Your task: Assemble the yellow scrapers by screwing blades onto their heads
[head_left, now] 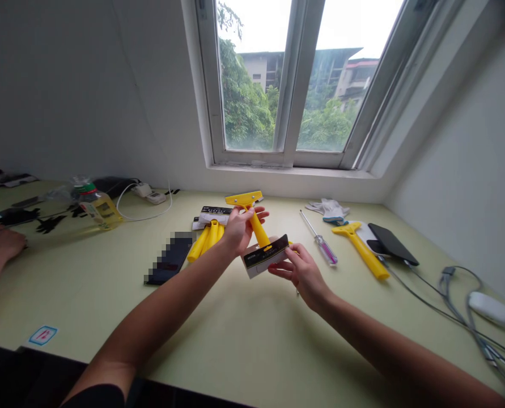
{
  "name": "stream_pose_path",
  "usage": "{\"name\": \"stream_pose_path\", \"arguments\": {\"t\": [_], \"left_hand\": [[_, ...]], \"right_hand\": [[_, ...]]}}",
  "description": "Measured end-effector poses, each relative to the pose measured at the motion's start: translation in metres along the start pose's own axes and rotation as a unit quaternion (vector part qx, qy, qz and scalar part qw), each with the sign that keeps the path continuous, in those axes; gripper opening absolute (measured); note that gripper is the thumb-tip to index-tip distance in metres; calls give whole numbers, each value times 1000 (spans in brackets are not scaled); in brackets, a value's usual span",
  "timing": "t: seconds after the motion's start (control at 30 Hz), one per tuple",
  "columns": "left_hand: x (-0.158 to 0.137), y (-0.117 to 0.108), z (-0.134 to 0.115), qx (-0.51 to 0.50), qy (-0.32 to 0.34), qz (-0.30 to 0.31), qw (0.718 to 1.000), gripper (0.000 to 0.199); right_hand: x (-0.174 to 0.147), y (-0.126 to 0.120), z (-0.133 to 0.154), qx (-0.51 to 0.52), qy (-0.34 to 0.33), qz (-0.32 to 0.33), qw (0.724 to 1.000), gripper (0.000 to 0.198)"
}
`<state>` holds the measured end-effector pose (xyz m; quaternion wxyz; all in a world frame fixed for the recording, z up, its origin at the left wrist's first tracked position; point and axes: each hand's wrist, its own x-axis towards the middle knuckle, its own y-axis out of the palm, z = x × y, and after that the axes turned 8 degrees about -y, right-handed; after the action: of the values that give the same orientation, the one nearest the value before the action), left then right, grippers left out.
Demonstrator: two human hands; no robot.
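My left hand [238, 229] is closed round the neck of a yellow scraper [258, 228], which I hold above the table with its wide head up and away from me. My right hand [305, 275] pinches the right edge of a black and white packaging card [266, 258]. The card lies over the lower end of the scraper's handle and hides part of it. Just left of my left hand, several yellow scraper handles [207, 241] lie on the table beside more black and white cards [213, 214].
A screwdriver [320, 239], a glove [329, 209], another yellow scraper [365, 252], a black phone [392, 243] and cables [448, 289] lie to the right. A dark, partly pixelated slab [171, 263] and a yellow-liquid bottle [99, 209] are left. Another person's hand [3, 241] rests at far left.
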<state>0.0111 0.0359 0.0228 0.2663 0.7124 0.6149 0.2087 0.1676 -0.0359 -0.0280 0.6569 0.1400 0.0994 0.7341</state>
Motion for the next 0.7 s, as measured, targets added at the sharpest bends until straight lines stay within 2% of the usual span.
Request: {"name": "stream_pose_path", "arguments": {"t": [0.13,0.2,0.4,0.53,0.7], "left_hand": [[2,-8,-10,-4,5,17,1000,13],[3,-11,-11,-3,-4,39,999,12],[5,-17,-14,38,-49,96,993,14],[10,-24,-13,65,-67,91,992,13],[12,-29,-6,96,-93,93,987,11]], "right_hand": [[7,5,3,-10,-15,93,996,30],[11,6,3,-40,-20,110,993,34],[15,5,-4,-32,-33,92,995,30],[13,3,-6,-24,-32,73,997,30],[12,2,-10,-33,14,88,995,32]]}}
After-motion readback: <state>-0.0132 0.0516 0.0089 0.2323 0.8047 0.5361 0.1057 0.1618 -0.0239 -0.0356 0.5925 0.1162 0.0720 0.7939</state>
